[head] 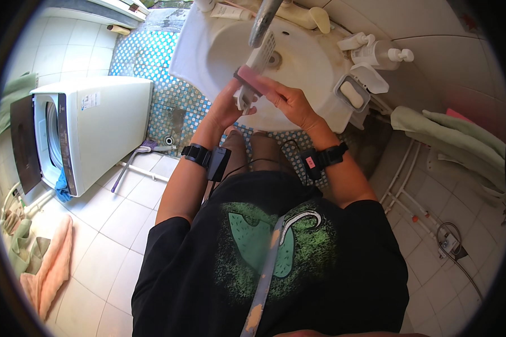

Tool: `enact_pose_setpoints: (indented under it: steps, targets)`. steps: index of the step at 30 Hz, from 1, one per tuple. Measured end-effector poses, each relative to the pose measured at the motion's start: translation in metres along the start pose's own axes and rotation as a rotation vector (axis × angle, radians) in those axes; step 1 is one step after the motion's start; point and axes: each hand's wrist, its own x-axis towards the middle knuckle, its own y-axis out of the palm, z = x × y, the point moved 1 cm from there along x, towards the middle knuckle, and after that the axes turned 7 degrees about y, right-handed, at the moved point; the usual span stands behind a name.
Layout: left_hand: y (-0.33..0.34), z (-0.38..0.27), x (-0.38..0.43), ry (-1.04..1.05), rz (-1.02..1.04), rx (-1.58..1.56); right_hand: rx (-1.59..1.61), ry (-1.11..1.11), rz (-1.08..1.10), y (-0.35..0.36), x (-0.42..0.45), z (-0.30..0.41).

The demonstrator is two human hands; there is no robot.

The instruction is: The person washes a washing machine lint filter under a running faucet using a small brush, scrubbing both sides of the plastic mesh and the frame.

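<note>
A white slotted plastic piece (261, 52) is held over the sink in my left hand (227, 105), its perforated end pointing away from me. My right hand (293, 103) grips a pink sponge (253, 79) with a dark underside, pressed against the white piece. Fingers hide part of both. Beneath them lies the white washbasin (183, 59), with its drain (274, 59) showing beside the slotted end. Each wrist wears a black strapped device.
A grey metal rod (265, 23) crosses above the basin. Pump bottles (375, 54) and a soap bar (351, 94) in a lidded dish (340, 84) line the right rim. At left stands a washing machine (109, 122), lid raised, near a purple brush (147, 145). Towels (447, 139) hang right.
</note>
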Motion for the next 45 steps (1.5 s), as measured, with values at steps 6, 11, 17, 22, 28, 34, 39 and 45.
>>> enact_pose_setpoints:
  steps: [6,11,17,22,28,34,39,45]
  targets:
    - [-0.007,0.006,0.0,0.176,-0.041,0.296,-0.108,-0.105,0.002,-0.003,0.002,0.001]
    - [-0.011,0.005,-0.002,0.283,-0.069,0.385,-0.324,-0.103,-0.125,-0.014,0.018,-0.015]
    - [-0.002,0.0,-0.009,0.252,0.056,0.445,-0.353,-0.087,-0.25,-0.03,0.042,-0.032]
    - [0.001,0.0,-0.014,0.326,0.05,0.557,-0.531,-0.067,-0.299,-0.041,0.053,-0.043]
    - [0.0,0.004,-0.013,0.317,0.047,0.584,-0.381,0.101,-0.46,-0.035,0.059,-0.045]
    - [-0.01,0.018,-0.01,0.358,0.064,0.598,-0.356,0.087,-0.422,-0.033,0.059,-0.064]
    - [-0.01,0.016,-0.01,0.375,0.041,0.614,-0.375,0.062,-0.367,-0.015,0.052,-0.057]
    - [-0.011,0.01,-0.01,0.341,0.019,0.567,-0.444,0.044,-0.262,-0.016,0.062,-0.069]
